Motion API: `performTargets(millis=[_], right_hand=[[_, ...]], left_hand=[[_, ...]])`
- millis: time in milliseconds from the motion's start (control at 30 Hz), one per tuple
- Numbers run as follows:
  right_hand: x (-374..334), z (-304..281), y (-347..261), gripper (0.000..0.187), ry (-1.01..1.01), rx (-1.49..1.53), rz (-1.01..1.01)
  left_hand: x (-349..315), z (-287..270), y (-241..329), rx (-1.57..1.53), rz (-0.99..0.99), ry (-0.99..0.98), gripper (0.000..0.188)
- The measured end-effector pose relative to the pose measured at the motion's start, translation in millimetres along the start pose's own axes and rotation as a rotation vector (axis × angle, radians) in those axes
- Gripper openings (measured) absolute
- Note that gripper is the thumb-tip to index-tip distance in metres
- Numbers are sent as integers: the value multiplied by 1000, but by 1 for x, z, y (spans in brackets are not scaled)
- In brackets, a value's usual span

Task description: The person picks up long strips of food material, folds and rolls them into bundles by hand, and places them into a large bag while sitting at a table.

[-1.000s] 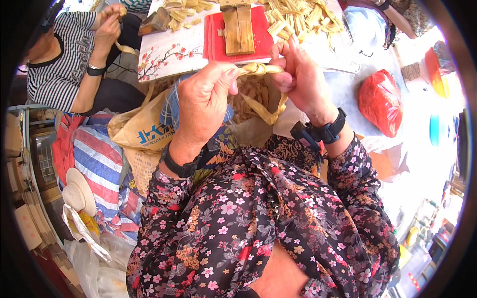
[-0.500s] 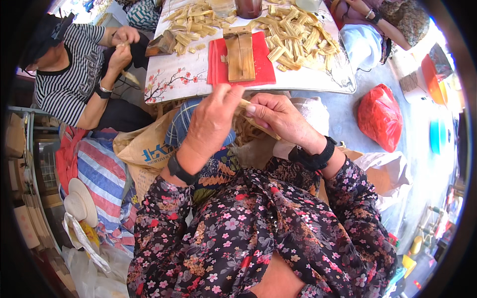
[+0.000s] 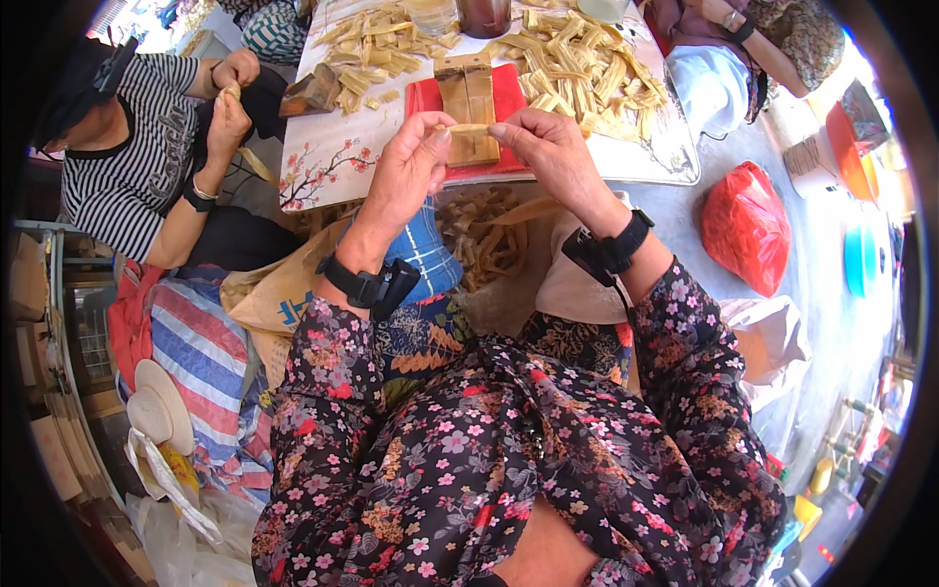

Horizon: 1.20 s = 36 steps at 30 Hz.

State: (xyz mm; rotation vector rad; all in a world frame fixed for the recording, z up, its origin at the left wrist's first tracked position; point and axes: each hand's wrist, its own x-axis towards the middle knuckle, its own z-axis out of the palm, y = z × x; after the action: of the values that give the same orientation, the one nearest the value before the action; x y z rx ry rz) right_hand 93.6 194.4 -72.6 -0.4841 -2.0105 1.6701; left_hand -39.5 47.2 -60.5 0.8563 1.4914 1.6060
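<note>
The left hand (image 3: 406,166) and the right hand (image 3: 550,157) each pinch one end of a pale yellow strip (image 3: 471,129) between thumb and fingers, holding it level. In this view the strip crosses in front of a grooved wooden block (image 3: 468,93), which rests on a red mat (image 3: 513,108) on the white table (image 3: 626,161). A left pile (image 3: 377,44) and a right pile (image 3: 592,73) of similar pieces flank the block; a red bag (image 3: 746,230) sits to the table's right
</note>
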Motion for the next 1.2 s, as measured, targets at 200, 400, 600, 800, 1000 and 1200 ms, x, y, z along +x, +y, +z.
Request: performTargets(millis=[200,400,600,800,1000,1200], right_hand=[[25,2,3,30,55,-100,-61],[31,14,20,28,113,-482,-141],[-6,-2,-2,22,165,-577,-207],[-70,31,-35,20,56,-176,-532],[-92,50,-21,16,-130,2,-378],[-68,44,-23,21,-6,21,-226]], left_hand=[[27,-7,-3,387,143,112,15],[44,-11,-21,844,128,216,17],[-17,-1,-6,1099,484,246,15],[-76,29,-34,-571,-381,-195,35],[-72,33,-16,-524,-308,6,19],[-74,46,-13,-500,-397,-34,16]])
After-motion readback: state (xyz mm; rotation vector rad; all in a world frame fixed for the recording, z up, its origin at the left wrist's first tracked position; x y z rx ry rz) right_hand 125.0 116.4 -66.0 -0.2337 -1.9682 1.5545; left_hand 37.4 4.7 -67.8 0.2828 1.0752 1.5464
